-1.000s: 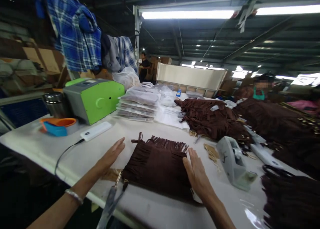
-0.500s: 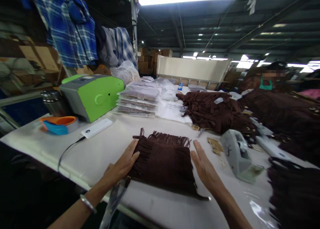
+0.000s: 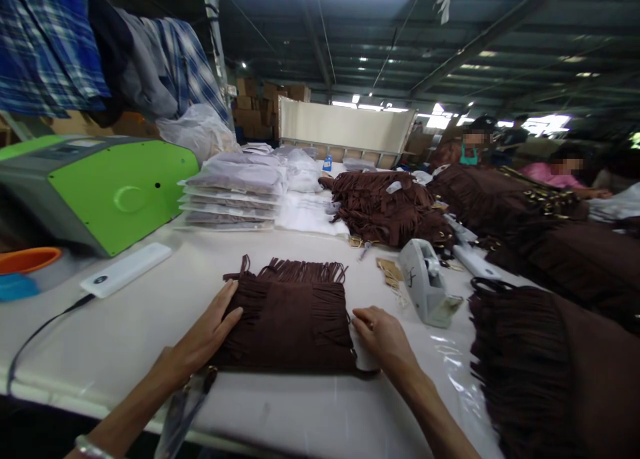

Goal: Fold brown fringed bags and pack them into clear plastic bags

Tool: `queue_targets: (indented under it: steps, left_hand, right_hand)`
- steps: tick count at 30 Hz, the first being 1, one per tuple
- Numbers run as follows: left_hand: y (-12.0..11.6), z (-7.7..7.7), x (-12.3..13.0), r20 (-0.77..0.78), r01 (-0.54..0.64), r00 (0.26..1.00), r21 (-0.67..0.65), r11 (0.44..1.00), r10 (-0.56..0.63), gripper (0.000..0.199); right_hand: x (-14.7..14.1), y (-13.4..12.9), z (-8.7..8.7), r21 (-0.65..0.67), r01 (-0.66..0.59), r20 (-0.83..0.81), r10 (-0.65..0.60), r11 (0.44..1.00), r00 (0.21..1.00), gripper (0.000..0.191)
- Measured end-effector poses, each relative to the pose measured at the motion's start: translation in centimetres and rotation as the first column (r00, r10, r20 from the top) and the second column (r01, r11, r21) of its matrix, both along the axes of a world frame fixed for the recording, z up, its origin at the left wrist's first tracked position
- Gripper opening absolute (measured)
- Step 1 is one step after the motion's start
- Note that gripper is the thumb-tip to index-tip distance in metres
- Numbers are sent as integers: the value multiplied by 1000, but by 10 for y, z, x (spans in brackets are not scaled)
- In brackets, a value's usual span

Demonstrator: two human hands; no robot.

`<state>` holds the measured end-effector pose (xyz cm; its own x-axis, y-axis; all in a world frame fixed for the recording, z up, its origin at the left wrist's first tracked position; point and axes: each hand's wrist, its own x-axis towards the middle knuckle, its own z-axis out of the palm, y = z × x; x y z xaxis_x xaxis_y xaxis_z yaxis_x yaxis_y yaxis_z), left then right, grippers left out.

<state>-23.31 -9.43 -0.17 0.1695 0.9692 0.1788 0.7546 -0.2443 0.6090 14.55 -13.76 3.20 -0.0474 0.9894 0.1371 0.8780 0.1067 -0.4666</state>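
Observation:
A dark brown fringed bag (image 3: 295,322) lies flat on the white table, its fringe strands spread at the far edge. My left hand (image 3: 213,329) rests along the bag's left side, fingers stretched out and thumb on the fringe. At the right side, my right hand (image 3: 383,339) is closed, fingers curled and pressed together. Beneath it a whitish piece (image 3: 363,355) shows by the bag's edge; what the fingertips pinch is too small to make out. A strap with a metal clip (image 3: 210,375) hangs below my left wrist toward the table's front edge.
A tape dispenser (image 3: 427,285) and brown tags (image 3: 390,272) sit to the right. More brown fringed bags (image 3: 560,359) are piled beyond. Left stand a green machine (image 3: 130,195), a white power bank (image 3: 127,269) and stacked packed bags (image 3: 230,199). Co-workers (image 3: 550,172) are at far right.
My right hand has gone from flat, spread fingers to curled ones beside the bag's right edge. The bag's lower right corner lies flatter. The view has turned right.

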Motion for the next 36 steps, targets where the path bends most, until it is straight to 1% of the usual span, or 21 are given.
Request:
queue_targets:
  steps: [3, 6, 9, 12, 15, 18, 21, 23, 27, 31, 33, 34, 36]
  left_hand:
    - [1, -1, 3, -3, 2, 1000, 22, 1000, -1, 67]
    - [1, -2, 7, -4, -3, 1000, 39, 999, 3, 66]
    - [1, -1, 8, -13, -6, 1000, 27, 1000, 6, 67]
    - [0, 1, 8, -25, -9, 1000, 25, 1000, 10, 68]
    - [0, 0, 8, -22, -17, 1000, 59, 998, 19, 65]
    - [1, -3, 7, -17, -20, 1000, 84, 996, 21, 63]
    - [3, -6, 6, -18, -22, 1000, 99, 995, 24, 63]
    - [3, -7, 5, -12, -21, 1000, 105, 994, 22, 63]
    - [2, -3, 7, -4, -18, 1000, 95, 995, 18, 65]
    - [0, 3, 10, -7, -16, 1000, 65, 998, 16, 68]
    - [0, 3, 7, -9, -28, 1000, 60, 998, 29, 68]
    - [-1, 2, 5, -11, -31, 999, 70, 997, 32, 68]
    - [-1, -2, 2, -21, -28, 999, 141, 990, 31, 66]
  right_hand:
    - [-4, 11, 5, -11, 5, 21, -5, 1000, 1000, 21]
    - [-5, 15, 5, -5, 19, 10, -19, 1000, 1000, 21]
    - [-4, 16, 3, 9, 37, -30, -37, 999, 999, 20]
    - [2, 17, 2, 16, 55, -84, -54, 998, 995, 20]
    - [8, 18, 5, 8, 66, -114, -65, 998, 991, 24]
    - [10, 18, 9, -1, 26, -105, -25, 1000, 994, 22]
    - [4, 17, 11, -13, -50, -77, 49, 999, 996, 21]
    - [-2, 18, 10, -16, -64, -68, 63, 998, 996, 21]
    - [-7, 19, 7, -2, -10, -92, 10, 1000, 996, 21]
    - [0, 20, 5, -8, 8, -168, -9, 1000, 986, 19]
    - [3, 22, 6, -18, 11, -214, -15, 1000, 977, 18]
    - [3, 23, 8, -22, 20, -236, -25, 1000, 971, 19]
    - [0, 23, 13, -18, 62, -269, -64, 998, 961, 25]
